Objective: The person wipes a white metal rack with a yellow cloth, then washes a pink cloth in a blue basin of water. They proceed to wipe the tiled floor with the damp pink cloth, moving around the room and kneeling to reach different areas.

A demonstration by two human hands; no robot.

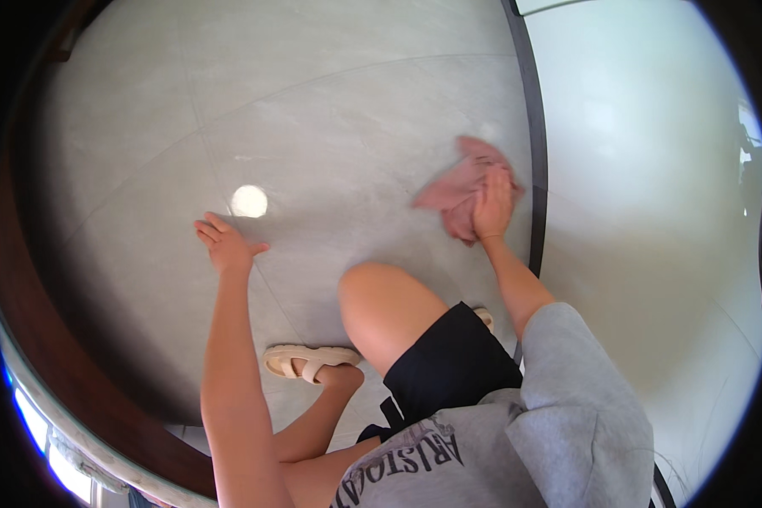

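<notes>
My right hand (495, 204) lies over a crumpled pink cloth (458, 184) on the floor, near the dark baseboard. The cloth spreads out to the left of the fingers, and its edges are slightly blurred. On the left, my left hand (227, 246) is over the grey tiled floor (330, 127) with its fingers spread and nothing in it. It seems to rest on the tile, just below a round bright reflection.
A glossy white wall (622, 159) with a dark baseboard (536, 140) rises on the right. To the left curves a dark brown wooden furniture edge (51, 355), with light fabric above it. My bent knee (381, 305) and a beige sandal (311, 362) are below the hands.
</notes>
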